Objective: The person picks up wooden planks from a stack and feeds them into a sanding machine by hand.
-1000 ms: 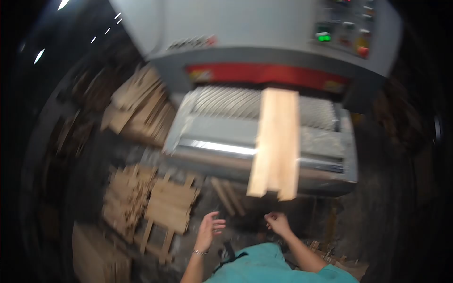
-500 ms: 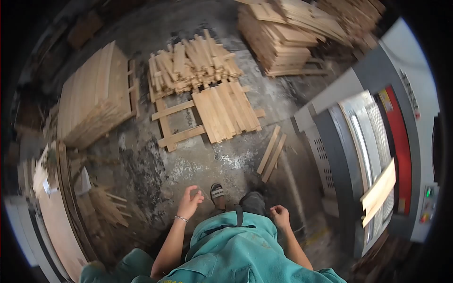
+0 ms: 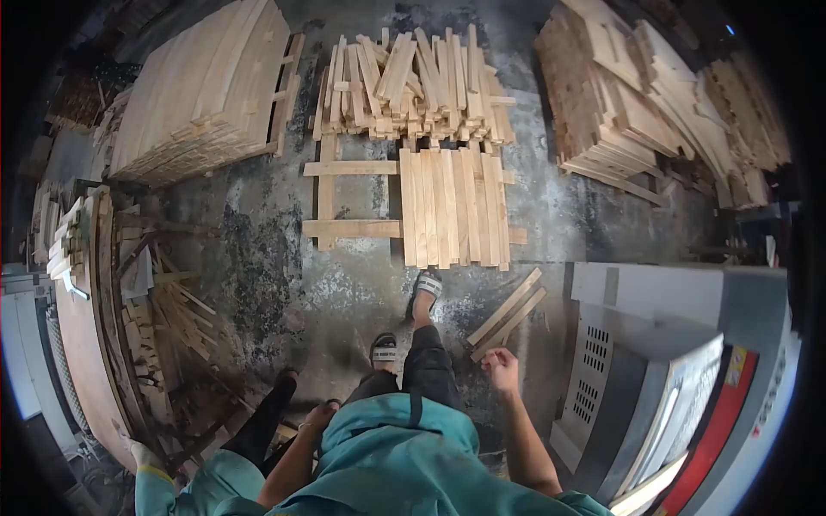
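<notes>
My right hand (image 3: pixel 501 371) hangs in front of me on the right with its fingers curled and nothing visible in them. Two loose wood strips (image 3: pixel 508 311) lie on the floor just beyond it. Low beside my left hip is my left hand (image 3: pixel 321 416), dark and partly turned away, so its fingers are hard to make out. Ahead of my feet, a row of flat boards (image 3: pixel 453 206) rests on a wooden pallet (image 3: pixel 353 229). Behind the row is a heap of short wood pieces (image 3: pixel 413 86).
A grey machine (image 3: pixel 594 378) with a red strip stands at the right, a board (image 3: pixel 650 488) on its bed. Tall board stacks stand at upper left (image 3: pixel 202 86) and upper right (image 3: pixel 602 103). A co-worker's teal sleeve (image 3: pixel 215 482) shows close at lower left.
The view has turned from the machine to the pallet, and the machine now sits at the right edge. My left hand has dropped to my side, and one foot has stepped forward.
</notes>
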A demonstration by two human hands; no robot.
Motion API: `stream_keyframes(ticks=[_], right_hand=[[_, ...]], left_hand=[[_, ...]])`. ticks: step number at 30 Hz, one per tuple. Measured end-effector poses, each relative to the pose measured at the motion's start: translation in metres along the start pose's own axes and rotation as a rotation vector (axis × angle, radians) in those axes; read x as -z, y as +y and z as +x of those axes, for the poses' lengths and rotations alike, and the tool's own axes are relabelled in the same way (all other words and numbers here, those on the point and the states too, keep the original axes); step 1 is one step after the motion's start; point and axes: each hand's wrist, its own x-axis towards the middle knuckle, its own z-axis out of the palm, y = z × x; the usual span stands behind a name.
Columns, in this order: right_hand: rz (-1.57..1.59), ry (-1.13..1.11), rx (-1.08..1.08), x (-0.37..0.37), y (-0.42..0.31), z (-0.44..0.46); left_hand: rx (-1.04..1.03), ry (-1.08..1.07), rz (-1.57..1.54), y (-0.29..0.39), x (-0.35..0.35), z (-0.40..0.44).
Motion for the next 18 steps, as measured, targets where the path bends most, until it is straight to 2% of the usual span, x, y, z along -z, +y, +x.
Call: stream_keyframes(ticks=[2,5,6,7,8,9,10,11,12,14,16,18], right_hand=[[0.066,-0.034,-0.173,-0.017,0.000,0.063],[0.053,-0.106,-0.347,-0.048,0.007,0.143],[0.013,-0.116,-0.298,-0.061,0.033,0.179],[-0.036,-0.131,-0.255,-0.075,0.065,0.213],[-0.045,-0.141,-0.232,-0.092,0.051,0.233],[0.078,-0.148,-0.262,-0.111,0.082,0.261],[0.072,-0.168,-0.319,-0.128,0.074,0.284],[0.170,-0.206,-0.447,-0.146,0.085,0.309],[0.242,-0.114,-0.519,-0.169,0.092,0.330],[0.380,-0.094,-0.562,-0.201,0.119,0.379],[0.564,0.020,-0.478,-0.234,0.159,0.421],[0.575,-0.035,-0.748,-0.253,0.174,0.455]], left_hand=[[0.205,-0.038,-0.222,0.044,0.021,-0.003],[0.141,0.151,-0.175,0.040,0.011,0.060],[0.081,0.155,-0.209,0.052,0.013,0.084],[0.031,0.155,-0.252,0.085,0.018,0.113],[0.026,0.116,-0.254,0.154,0.042,0.125],[0.174,0.016,-0.530,0.201,0.054,0.153],[0.178,-0.012,-0.678,0.261,0.062,0.178],[0.170,-0.043,-0.736,0.289,0.060,0.211],[0.149,-0.072,-0.797,0.306,0.052,0.251],[0.122,-0.135,-0.776,0.313,0.024,0.338],[-0.244,-0.145,-0.585,0.281,-0.022,0.441],[-0.138,0.008,-0.550,0.290,-0.056,0.513]])
